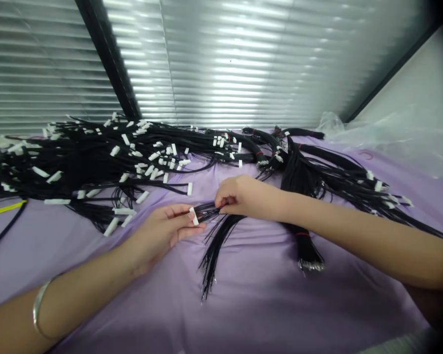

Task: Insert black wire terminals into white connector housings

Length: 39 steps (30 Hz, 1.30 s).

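I can see a slim, shiny, silver-coloured metal bangle [36,310], smoothly curved, around the person's left forearm [90,280]; past the bangle, the left hand [170,227] is bare, as is the right hand [245,195].

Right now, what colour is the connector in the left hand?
The connector is white; see the head view.

Purple cloth [243,314] (softly creased), heaped black cables [84,160] with white connectors [111,226], red-tied bundles [309,250], loose wires [218,247], clear plastic [402,145]
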Tool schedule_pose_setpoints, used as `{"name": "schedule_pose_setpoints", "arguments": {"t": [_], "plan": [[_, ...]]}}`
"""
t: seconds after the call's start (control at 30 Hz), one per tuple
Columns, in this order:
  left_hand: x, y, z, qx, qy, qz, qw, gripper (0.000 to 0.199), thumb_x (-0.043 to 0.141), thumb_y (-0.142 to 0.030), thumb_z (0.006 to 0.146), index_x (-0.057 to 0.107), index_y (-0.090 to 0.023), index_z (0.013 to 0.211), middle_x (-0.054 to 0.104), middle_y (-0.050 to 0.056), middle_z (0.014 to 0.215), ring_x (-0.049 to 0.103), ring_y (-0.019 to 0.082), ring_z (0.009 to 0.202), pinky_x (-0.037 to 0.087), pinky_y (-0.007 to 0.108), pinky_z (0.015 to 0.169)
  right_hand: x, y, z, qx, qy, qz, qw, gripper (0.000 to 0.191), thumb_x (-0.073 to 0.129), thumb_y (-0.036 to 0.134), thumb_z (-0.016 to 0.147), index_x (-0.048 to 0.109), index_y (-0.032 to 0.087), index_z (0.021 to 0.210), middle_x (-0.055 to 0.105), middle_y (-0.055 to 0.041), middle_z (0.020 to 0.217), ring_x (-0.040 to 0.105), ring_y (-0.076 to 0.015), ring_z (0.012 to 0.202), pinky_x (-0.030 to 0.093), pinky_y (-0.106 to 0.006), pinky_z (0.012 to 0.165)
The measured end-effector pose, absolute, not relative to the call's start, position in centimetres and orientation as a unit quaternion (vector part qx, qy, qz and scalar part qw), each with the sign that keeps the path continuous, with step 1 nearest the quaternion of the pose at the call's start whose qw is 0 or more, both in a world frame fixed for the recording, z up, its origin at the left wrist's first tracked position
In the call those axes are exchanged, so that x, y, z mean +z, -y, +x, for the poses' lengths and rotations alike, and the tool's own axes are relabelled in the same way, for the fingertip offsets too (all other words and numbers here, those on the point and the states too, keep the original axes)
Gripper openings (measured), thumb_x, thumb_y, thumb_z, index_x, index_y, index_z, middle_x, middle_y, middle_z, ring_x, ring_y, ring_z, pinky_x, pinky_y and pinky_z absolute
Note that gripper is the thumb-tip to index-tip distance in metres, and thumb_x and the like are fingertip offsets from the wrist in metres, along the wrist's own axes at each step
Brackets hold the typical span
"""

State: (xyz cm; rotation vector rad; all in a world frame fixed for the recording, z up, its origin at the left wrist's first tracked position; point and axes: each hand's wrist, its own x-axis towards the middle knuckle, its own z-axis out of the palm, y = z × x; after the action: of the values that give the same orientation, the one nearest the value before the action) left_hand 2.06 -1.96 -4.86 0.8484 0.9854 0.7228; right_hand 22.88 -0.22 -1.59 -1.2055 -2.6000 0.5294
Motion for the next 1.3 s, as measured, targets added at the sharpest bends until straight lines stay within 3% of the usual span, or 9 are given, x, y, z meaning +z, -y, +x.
{"name": "schedule_pose_setpoints", "arguments": {"t": [0.2,0.37,0.6,0.87,1.03,1.17,1.3], "plan": [[-4.9,2.0,1.7,0.326,-0.429,0.402,0.74,0.005,0.068,-0.009,0.079,0.071,-0.013,0.079,0.071,0.004,0.085,0.068,0.014,0.081,0.054,0.026,0.087,-1.9,0.1,22.7,0.168,0.895,-0.396,0.116,0.009,0.057,0.01,0.082,0.065,0.014,0.079,0.063,-0.0028,0.08,0.054,-0.0101,0.074,0.041,-0.022,0.072],[-5.1,1.9,1.6,0.329,-0.417,0.404,0.745,0.004,0.07,-0.01,0.076,0.071,-0.014,0.077,0.07,0.003,0.08,0.069,0.016,0.079,0.055,0.027,0.085,-0.8,1.4,22.7,0.126,0.865,-0.464,0.142,0.014,0.048,0.014,0.088,0.062,0.013,0.085,0.061,-0.0038,0.075,0.052,-0.0125,0.068,0.038,-0.026,0.067],[-5.3,1.9,1.6,0.328,-0.411,0.414,0.743,0.001,0.072,-0.014,0.076,0.071,-0.014,0.077,0.072,0.004,0.084,0.069,0.016,0.08,0.054,0.027,0.084,-1.9,1.3,23.3,0.141,0.876,-0.444,0.126,0.009,0.054,0.009,0.081,0.063,0.012,0.081,0.061,-0.0063,0.086,0.053,-0.0118,0.074,0.039,-0.024,0.071],[-5.1,1.9,2.0,0.313,-0.444,0.408,0.734,0.003,0.07,-0.012,0.076,0.07,-0.015,0.077,0.071,0.002,0.082,0.069,0.016,0.08,0.054,0.03,0.086,-2.3,1.2,23.4,0.196,0.864,-0.452,0.099,0.016,0.049,0.009,0.08,0.063,0.016,0.075,0.06,0.0031,0.062,0.046,-0.0068,0.053,0.033,-0.02,0.055],[-5.3,1.8,1.9,0.304,-0.441,0.416,0.735,0.003,0.072,-0.014,0.076,0.071,-0.015,0.078,0.071,0.002,0.083,0.069,0.017,0.081,0.055,0.029,0.085,-2.5,1.7,23.2,0.178,0.848,-0.485,0.121,0.002,0.061,0.013,0.075,0.061,0.015,0.076,0.058,0.0016,0.068,0.046,-0.0081,0.059,0.032,-0.021,0.057],[-5.2,1.7,1.8,0.297,-0.452,0.413,0.733,0.004,0.072,-0.016,0.075,0.071,-0.015,0.08,0.071,0.002,0.084,0.069,0.017,0.082,0.055,0.028,0.083,-2.6,2.2,23.3,0.144,0.858,-0.473,0.141,0.004,0.061,0.012,0.077,0.058,0.014,0.074,0.055,0.0004,0.073,0.045,-0.0084,0.063,0.034,-0.022,0.06],[-5.1,1.8,1.9,0.292,-0.46,0.41,0.731,0.007,0.072,-0.016,0.075,0.072,-0.016,0.082,0.072,0.004,0.088,0.069,0.017,0.081,0.055,0.026,0.08,-2.7,2.4,23.4,0.142,0.861,-0.477,0.106,0.011,0.055,0.011,0.083,0.063,0.013,0.076,0.059,-0.0035,0.078,0.052,-0.0112,0.069,0.038,-0.024,0.066]]}}
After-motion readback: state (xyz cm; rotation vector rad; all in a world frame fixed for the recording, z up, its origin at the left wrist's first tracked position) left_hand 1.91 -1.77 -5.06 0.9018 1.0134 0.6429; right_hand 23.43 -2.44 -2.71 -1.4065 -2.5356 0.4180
